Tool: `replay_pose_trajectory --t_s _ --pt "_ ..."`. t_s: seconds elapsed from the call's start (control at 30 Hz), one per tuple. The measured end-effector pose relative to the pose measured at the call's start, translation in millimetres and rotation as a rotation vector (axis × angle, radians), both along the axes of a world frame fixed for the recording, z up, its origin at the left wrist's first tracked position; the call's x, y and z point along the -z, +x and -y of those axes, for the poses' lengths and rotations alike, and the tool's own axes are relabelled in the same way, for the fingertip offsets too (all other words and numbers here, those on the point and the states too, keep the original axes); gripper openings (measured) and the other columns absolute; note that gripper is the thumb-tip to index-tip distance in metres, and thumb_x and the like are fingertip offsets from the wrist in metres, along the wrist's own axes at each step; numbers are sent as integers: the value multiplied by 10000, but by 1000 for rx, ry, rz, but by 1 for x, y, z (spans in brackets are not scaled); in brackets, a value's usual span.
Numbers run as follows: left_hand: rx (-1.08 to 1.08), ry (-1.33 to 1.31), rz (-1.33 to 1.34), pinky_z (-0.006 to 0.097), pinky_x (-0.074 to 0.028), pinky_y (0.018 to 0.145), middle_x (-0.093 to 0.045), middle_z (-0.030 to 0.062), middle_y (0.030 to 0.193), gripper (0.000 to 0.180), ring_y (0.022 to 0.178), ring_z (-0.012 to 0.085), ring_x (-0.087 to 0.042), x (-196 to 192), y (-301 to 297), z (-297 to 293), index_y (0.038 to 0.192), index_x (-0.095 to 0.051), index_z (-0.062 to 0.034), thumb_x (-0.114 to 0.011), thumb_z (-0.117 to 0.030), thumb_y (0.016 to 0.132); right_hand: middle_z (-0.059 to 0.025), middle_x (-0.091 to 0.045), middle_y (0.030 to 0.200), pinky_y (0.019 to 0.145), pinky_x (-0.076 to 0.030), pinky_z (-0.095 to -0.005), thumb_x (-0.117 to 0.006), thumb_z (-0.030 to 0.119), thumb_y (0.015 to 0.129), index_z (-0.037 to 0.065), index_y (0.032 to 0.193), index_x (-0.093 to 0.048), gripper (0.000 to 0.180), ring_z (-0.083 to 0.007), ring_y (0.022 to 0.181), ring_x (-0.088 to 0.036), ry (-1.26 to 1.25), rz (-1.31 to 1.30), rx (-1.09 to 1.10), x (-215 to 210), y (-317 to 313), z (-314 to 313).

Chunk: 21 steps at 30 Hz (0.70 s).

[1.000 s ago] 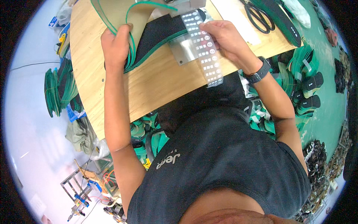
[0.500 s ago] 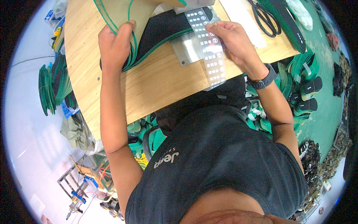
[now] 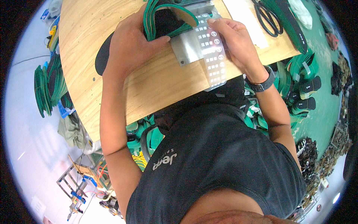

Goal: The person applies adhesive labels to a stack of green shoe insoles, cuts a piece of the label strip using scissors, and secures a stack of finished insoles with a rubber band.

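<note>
My left hand (image 3: 128,44) is closed around several green-edged insoles (image 3: 149,18), bent over into a loop, its thumb along their near edge. The fingers behind them are hidden. A black insole end (image 3: 102,56) sticks out on the left of that hand. Between thumb and fingers, my right hand (image 3: 238,43) pinches the side of a clear label strip (image 3: 214,56) with rows of white print. The strip lies across a shiny metal plate (image 3: 188,48) and hangs over the table's near edge. The insoles' curled tip meets the strip's upper end.
The wooden table (image 3: 160,86) carries a white sheet (image 3: 244,22), black loops (image 3: 268,20) and a long black-and-green insole stack (image 3: 292,30) at the right. Bundled insoles (image 3: 307,86) sit beyond the right edge; more insoles (image 3: 43,89) are at the left wall.
My left hand has moved right and turned over, bending the insoles into a loop; their tan face has turned mostly out of sight. My right hand still pinches the strip, nearly unmoved.
</note>
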<state>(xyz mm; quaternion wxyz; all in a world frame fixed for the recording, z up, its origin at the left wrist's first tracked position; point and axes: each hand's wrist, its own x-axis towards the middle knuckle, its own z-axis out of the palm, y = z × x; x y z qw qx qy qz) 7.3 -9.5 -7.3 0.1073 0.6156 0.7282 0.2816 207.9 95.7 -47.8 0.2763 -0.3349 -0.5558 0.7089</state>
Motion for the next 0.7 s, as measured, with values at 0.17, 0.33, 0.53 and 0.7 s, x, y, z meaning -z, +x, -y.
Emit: replay_pose_trajectory --t_s 0.17,0.33,0.53,0.7 --pt "56 144 -98 392 -479 706 -631 160 784 326 723 337 -595 7 -7 -1 938 -611 -32 -702 -256 720 -5 -588 675 508 -402 -182 -564 157 869 11 783 -613 176 -49 556 -521 20 -10 -41 1 0 -1" --pt "-117 -10 -26 364 -477 670 -635 153 754 300 689 276 -607 -1 -15 1 883 -620 -6 -674 -265 742 -53 -586 690 486 -440 -226 -545 129 869 -9 803 -589 160 -119 588 -565 -55 -119 167 2 12 3" --pt "-203 314 483 276 -431 567 -553 19 610 197 585 94 -484 7 -29 5 787 -593 23 -579 -171 752 -78 -598 741 512 -517 -257 -558 147 883 -18 851 -569 168 -154 633 -620 -220 -159 198 -8 10 -1" --pt "-296 309 567 275 -434 598 -585 30 672 188 627 104 -513 10 -39 5 765 -614 20 -593 -165 747 -66 -623 698 489 -481 -220 -550 167 891 6 800 -594 190 -114 548 -582 -108 -64 26 7 2 -10"
